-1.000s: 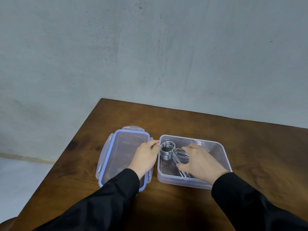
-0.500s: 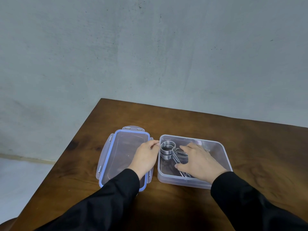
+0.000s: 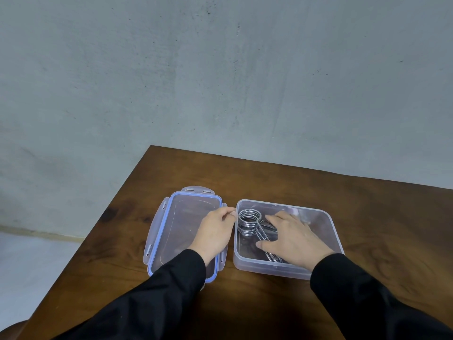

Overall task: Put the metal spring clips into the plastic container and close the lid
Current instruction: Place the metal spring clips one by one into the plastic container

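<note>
- Right hand (image 3: pixel 293 239): lies palm-down inside the plastic container (image 3: pixel 328 218), fingers spread flat over the metal spring clips (image 3: pixel 248 222). No closed grip is visible; whether any finger is hooked under a clip cannot be told.
- Left hand (image 3: pixel 215 231): rests on the lid (image 3: pixel 179 217), fingers loosely curled, fingertips at the container's left wall beside the coil. Whether it pinches anything cannot be told.
- Metal spring clips: inside the container, at its left end. One coil stands on edge against the left wall; wire arms run from it toward the near wall, partly hidden under the right hand.
- Handling judgement, clips: stiff steel wire, smooth, likely slippery and heavy for their bulk; they may roll or spring. Best held across the coil or by the paired arms.
- Lid: off, lying inside-up just left of the container, on the surface (image 3: pixel 269 177); blue seal, four latch flaps.
- Handling judgement, lid: light, flexible plastic. Take it by the long edges, not the flaps, and seat it before pressing latches.
</note>
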